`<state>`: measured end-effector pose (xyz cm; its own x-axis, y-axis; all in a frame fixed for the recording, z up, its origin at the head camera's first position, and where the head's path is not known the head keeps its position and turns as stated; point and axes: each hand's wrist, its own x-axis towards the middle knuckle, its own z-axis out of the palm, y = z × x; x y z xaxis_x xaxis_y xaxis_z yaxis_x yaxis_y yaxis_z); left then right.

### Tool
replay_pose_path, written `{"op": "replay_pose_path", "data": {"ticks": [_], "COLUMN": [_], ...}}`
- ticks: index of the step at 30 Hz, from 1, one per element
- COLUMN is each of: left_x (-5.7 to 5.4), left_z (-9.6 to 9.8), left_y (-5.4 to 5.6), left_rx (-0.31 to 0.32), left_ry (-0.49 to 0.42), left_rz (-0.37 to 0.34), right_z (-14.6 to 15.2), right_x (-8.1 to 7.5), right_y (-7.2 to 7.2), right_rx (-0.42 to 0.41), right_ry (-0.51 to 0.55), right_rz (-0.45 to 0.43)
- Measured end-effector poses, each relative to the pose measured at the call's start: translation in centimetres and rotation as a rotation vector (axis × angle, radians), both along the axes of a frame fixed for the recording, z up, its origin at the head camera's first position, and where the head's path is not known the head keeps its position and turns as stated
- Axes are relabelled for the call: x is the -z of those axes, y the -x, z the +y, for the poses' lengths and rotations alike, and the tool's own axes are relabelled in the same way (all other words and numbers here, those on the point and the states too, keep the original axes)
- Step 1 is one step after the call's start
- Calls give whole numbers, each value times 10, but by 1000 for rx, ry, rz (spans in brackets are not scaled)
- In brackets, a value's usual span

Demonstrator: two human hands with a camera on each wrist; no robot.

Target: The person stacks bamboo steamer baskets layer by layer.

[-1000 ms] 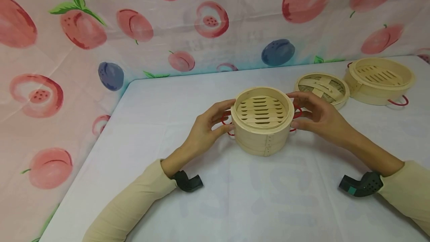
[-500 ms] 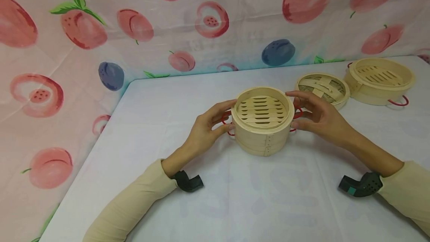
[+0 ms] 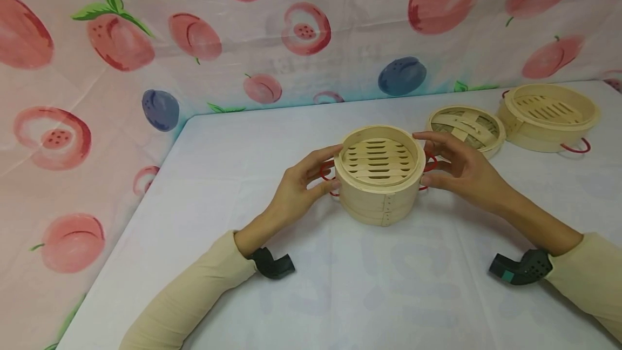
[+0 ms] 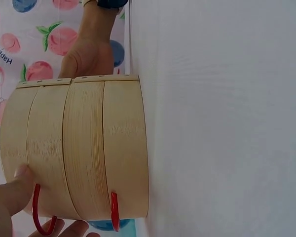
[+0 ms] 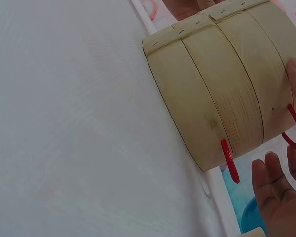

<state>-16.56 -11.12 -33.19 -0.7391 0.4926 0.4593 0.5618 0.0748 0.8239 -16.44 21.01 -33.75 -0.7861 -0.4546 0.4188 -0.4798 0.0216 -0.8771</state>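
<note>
Two round bamboo steamer baskets (image 3: 364,199) stand stacked on the white-covered table, with a slatted base visible inside the top one. Red handles (image 4: 115,212) stick out at the sides of both tiers. My left hand (image 3: 295,180) holds the upper basket from the left, thumb on the near wall and fingers toward the back, around its handle. On the opposite side my right hand (image 3: 464,169) grips the same basket, index finger at the rim and thumb on the wall. In the right wrist view its other fingers (image 5: 271,180) hang apart from the bamboo, below the handle.
Behind my right hand lies a woven bamboo lid (image 3: 468,126). A wider steamer basket (image 3: 539,136) with red handles sits at the back right, next to the lid. A fruit-patterned cloth (image 3: 272,31) hangs along the far and left sides of the table (image 3: 291,307).
</note>
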Motion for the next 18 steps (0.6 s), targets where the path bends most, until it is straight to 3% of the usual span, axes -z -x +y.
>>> {"op": "replay_pose_path", "data": {"ticks": [18], "left_x": [3], "left_z": [4], "left_y": [-2], "left_rx": [0], "left_ry": [-17], "left_rz": [-12], "right_z": [0], "right_x": [0], "right_y": [-1], "right_rx": [17], "right_ry": [-7], "right_rz": [4]}}
